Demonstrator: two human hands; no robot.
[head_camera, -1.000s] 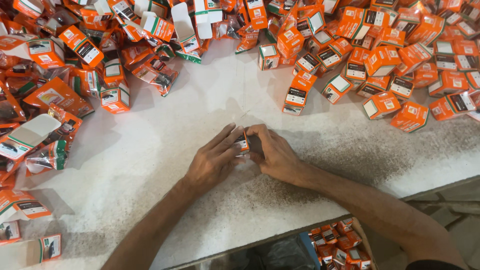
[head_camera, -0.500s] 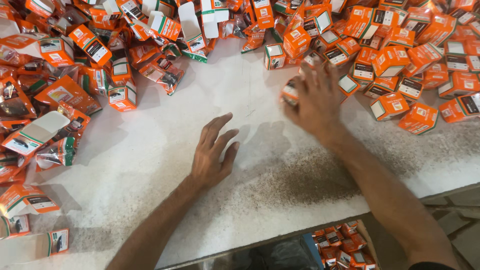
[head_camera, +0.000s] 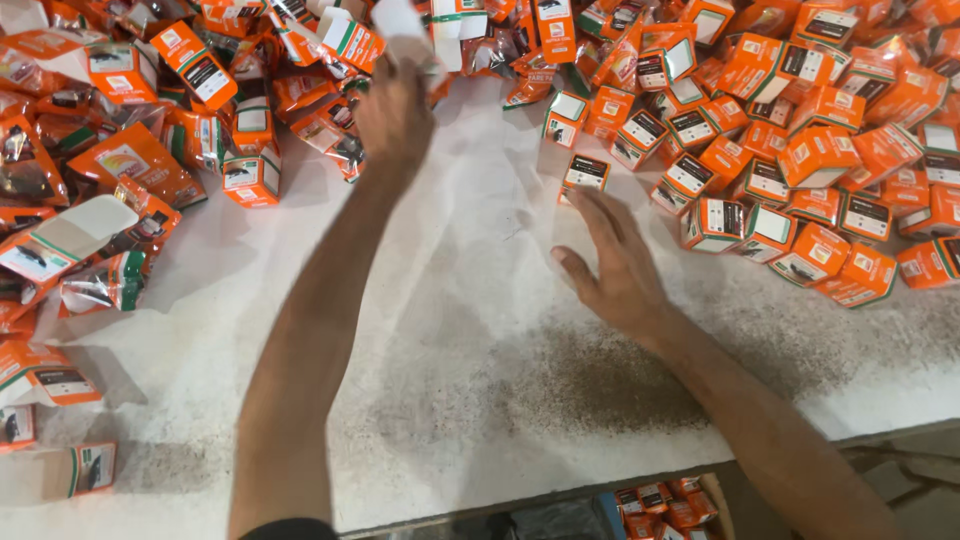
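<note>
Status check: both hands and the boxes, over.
Left hand stretched far out, fingers on a flat white carton at the pile's edge. Right hand open, flat on the white table, beside a small orange box. Nothing between them.

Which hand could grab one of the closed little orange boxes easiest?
Probably the right hand. Its fingers lie open, empty, just below a small orange box at the pile's edge. The left hand is stretched far up among the flat, unfolded cartons.
</note>
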